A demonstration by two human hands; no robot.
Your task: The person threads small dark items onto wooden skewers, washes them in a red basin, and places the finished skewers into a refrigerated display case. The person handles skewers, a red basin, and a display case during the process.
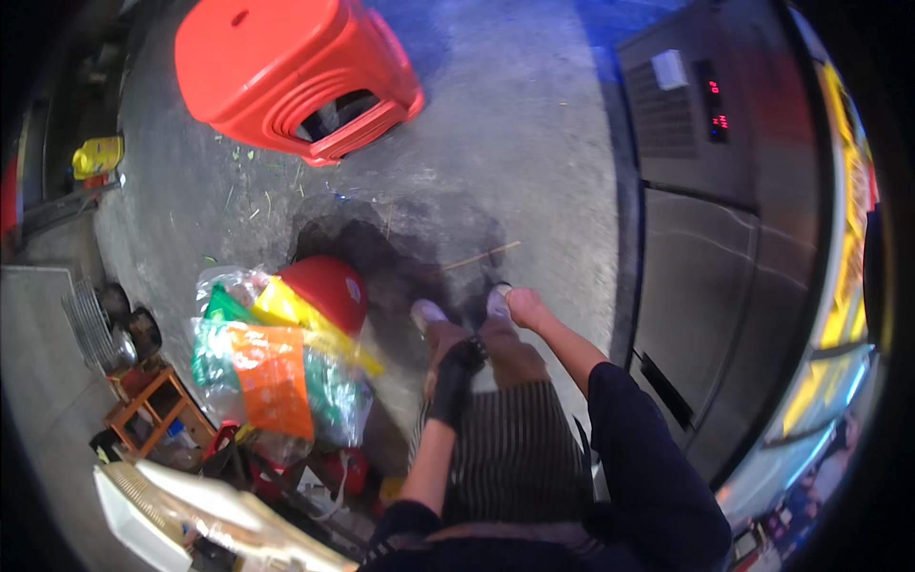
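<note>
My left hand (pixel 461 365) wears a black glove and is over my left leg, in front of the striped apron (pixel 511 450). Its fingers are dark and blurred, so their pose is hard to make out. Bare and curled into a fist, my right hand (pixel 525 309) is beside my right shoe (pixel 498 300); nothing shows in it. Left of my legs, a pile of plastic packaging bags (pixel 271 379) in orange, green and yellow rests against a rounded red object (pixel 329 293). Beyond my feet, a thin stick (pixel 482 256) lies on the concrete floor (pixel 493 157).
A red plastic stool (pixel 286 71) stands ahead at the left. A stainless steel refrigerator cabinet (pixel 697 286) with a lit display lines the right side. Far left are a yellow bottle (pixel 98 157), a wire rack (pixel 89 325) and a small wooden frame (pixel 161 415). Plant scraps litter the floor.
</note>
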